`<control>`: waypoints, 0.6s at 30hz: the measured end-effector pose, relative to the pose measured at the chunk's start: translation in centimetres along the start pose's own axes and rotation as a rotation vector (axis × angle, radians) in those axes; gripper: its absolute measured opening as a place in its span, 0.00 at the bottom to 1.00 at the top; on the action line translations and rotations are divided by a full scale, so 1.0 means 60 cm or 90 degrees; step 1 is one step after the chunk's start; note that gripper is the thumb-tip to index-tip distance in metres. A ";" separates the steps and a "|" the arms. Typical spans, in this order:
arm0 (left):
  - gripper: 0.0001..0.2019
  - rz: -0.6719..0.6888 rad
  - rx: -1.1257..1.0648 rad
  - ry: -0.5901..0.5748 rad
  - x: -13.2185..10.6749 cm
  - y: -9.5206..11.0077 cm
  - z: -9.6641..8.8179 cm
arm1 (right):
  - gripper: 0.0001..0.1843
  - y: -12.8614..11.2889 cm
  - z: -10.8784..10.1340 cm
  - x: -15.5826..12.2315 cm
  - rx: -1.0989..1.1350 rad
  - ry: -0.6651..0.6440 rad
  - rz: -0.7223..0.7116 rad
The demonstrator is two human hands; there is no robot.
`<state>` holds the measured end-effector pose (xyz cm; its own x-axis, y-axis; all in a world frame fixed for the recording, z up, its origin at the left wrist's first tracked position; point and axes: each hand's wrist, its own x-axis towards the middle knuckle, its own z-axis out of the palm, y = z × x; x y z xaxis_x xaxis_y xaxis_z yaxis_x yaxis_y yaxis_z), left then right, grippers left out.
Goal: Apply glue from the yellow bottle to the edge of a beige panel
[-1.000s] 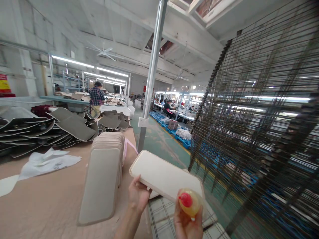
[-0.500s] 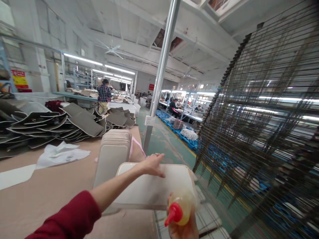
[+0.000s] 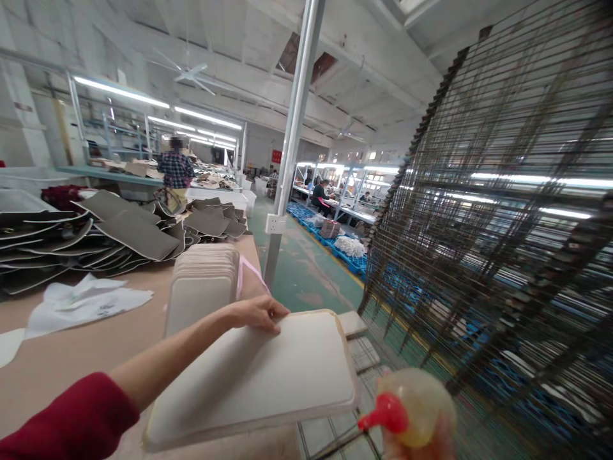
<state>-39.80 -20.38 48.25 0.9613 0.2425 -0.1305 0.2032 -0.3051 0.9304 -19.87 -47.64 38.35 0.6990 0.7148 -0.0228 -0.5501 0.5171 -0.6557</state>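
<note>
Left hand (image 3: 260, 314) grips a cream round-cornered panel (image 3: 268, 374) at the brown tabletop's (image 3: 129, 342) edge, right hand (image 3: 421, 445) a red-nozzled yellowish bottle (image 3: 430, 404), seemingly a positioning step needing steadiness.

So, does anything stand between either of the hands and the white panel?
Nothing visible does. The left hand touches the white panel directly at its far edge. The right hand holds a bottle with its red nozzle toward the panel, and no obstacle shows between nozzle and panel.
</note>
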 end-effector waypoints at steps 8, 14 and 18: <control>0.14 0.011 0.007 -0.126 -0.065 0.038 -0.009 | 0.36 -0.098 0.105 0.063 -0.130 0.091 -0.246; 0.13 0.017 -0.029 -0.136 -0.090 0.054 -0.012 | 0.39 -0.099 0.114 0.069 -0.206 0.014 -0.222; 0.11 0.020 -0.054 -0.136 -0.098 0.061 -0.015 | 0.36 -0.099 0.118 0.064 -0.207 -0.053 -0.204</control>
<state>-44.90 -22.11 52.70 0.9864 0.0314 -0.1616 0.1645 -0.2284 0.9596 -17.17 -44.64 47.51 0.7642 0.5848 0.2721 -0.1309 0.5537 -0.8224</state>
